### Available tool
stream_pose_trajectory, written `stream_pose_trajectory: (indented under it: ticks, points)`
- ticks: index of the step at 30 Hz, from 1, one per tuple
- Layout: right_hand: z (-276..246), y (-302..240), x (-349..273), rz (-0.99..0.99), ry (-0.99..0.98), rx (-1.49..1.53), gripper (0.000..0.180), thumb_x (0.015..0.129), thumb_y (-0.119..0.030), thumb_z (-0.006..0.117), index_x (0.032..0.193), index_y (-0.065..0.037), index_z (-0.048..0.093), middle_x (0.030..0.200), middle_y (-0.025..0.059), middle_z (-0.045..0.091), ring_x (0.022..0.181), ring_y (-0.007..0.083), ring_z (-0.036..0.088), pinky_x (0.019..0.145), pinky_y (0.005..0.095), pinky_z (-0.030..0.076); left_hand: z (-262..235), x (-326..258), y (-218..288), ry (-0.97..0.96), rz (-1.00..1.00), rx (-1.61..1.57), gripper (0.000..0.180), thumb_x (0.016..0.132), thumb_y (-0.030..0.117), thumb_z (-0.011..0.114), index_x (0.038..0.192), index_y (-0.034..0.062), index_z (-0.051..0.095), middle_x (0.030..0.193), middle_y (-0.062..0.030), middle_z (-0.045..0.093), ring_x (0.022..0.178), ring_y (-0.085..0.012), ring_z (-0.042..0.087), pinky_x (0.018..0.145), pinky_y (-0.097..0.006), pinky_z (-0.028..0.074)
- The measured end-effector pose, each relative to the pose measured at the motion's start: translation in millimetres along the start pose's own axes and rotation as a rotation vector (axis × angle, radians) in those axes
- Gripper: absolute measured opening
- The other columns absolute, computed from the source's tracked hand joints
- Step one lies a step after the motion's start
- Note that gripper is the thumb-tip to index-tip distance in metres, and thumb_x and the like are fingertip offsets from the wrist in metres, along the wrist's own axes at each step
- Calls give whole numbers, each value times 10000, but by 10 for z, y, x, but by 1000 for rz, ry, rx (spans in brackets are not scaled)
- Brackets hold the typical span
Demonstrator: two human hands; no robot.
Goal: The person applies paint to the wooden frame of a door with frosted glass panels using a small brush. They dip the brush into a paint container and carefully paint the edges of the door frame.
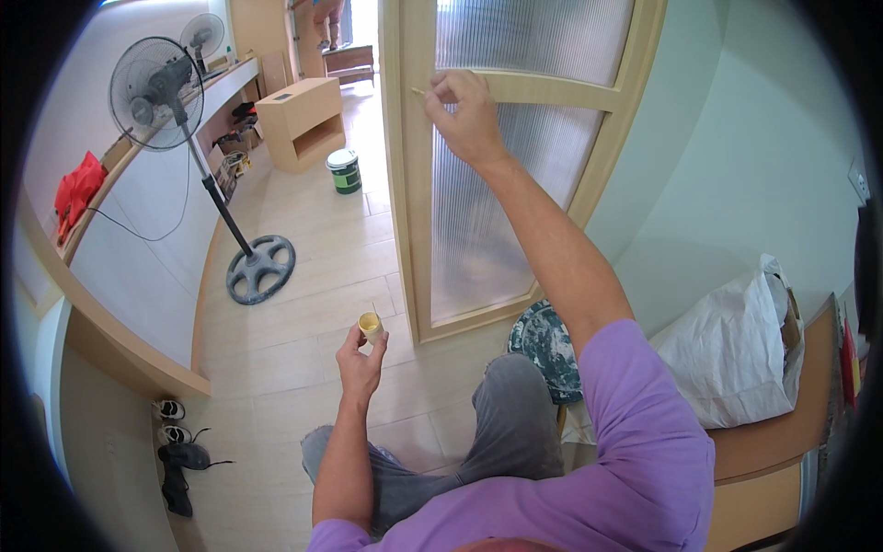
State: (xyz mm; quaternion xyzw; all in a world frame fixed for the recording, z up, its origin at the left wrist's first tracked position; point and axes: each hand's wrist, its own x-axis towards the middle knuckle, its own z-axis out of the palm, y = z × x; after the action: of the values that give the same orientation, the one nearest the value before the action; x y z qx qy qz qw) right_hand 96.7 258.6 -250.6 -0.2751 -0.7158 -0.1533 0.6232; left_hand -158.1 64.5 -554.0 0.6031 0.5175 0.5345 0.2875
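My left hand (360, 368) is closed around a small round tub of pale yellow paste (370, 322), held upright over the floor with its top uncovered. A thin dark line sticks up at its rim, too fine to make out. High up, my right hand (469, 118) is pinched shut on a small thin yellowish stick (418, 91), its tip at the door's left stile. Whether the tip touches the wood I cannot tell. The light wooden door (413, 202) has ribbed glass panels and stands in front of me.
A pedestal fan (221, 198) stands at left, with shoes (180, 455) nearer me. Behind are a green paint bucket (344, 172) and a wooden cabinet (299, 124). A paint-smeared lid (543, 345) and a white sack (736, 354) sit at right. Another person's legs (327, 20) show far back.
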Motion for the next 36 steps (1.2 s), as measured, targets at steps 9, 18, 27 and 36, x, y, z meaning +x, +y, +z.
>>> stream_pose_trajectory:
  ticks: [9,18,27,36]
  points:
    - [-29,-6,-30,-19,-6,21,149,824,-116,733,800,-19,623,1008,141,707,952,327,631,912,438,498,13,-2,-6,-3,-10,-40,317,952,151,780,1210,-14,697,1046,-90,762,984,-157,703,970,-339,543]
    - [-7,-22,-9,-25,-2,6,159,821,-112,732,785,-15,612,993,150,696,941,339,628,912,439,494,28,0,-51,16,2,-63,386,932,196,792,1244,-4,688,1035,-136,768,948,-210,687,956,-375,531]
    - [-92,-13,-183,48,-43,80,171,823,-139,735,806,-10,624,1016,161,703,1005,347,638,940,445,491,26,5,-35,6,-19,-82,395,931,198,794,1261,7,690,1069,-132,769,978,-213,689,976,-380,526]
    - [-6,-32,-37,123,-5,93,178,859,-161,730,809,-11,647,1030,167,717,982,328,650,922,441,501,24,9,-47,16,3,-88,407,927,199,795,1270,7,688,1059,-130,771,960,-212,692,969,-378,529]
